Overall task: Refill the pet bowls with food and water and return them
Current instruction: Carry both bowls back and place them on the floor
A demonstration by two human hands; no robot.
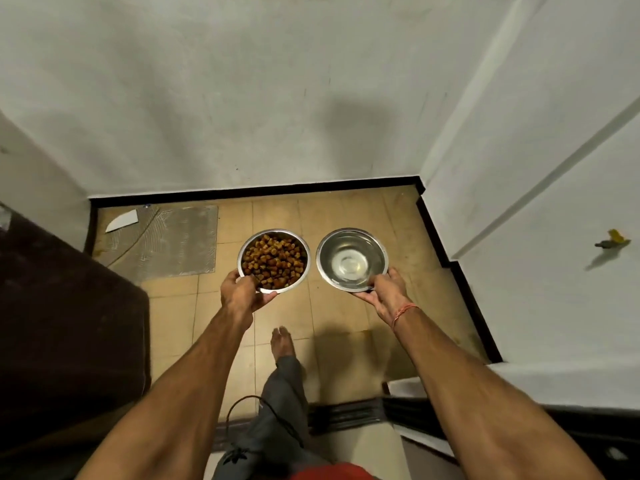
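A steel bowl (273, 259) heaped with brown kibble is held above the tiled floor by my left hand (242, 292), thumb over its near rim and fingers under it. To its right, a second steel bowl (351, 258) holds clear water. My right hand (382, 291) grips that bowl by its near right rim, thumb on top. Both bowls are level and side by side, a small gap between them.
A grey mat (169, 242) with a white scrap (121, 220) lies on the floor at the left, by the wall. A dark piece of furniture (62, 323) fills the left side. White walls with a black skirting close the corner. My bare foot (282, 342) stands below the bowls.
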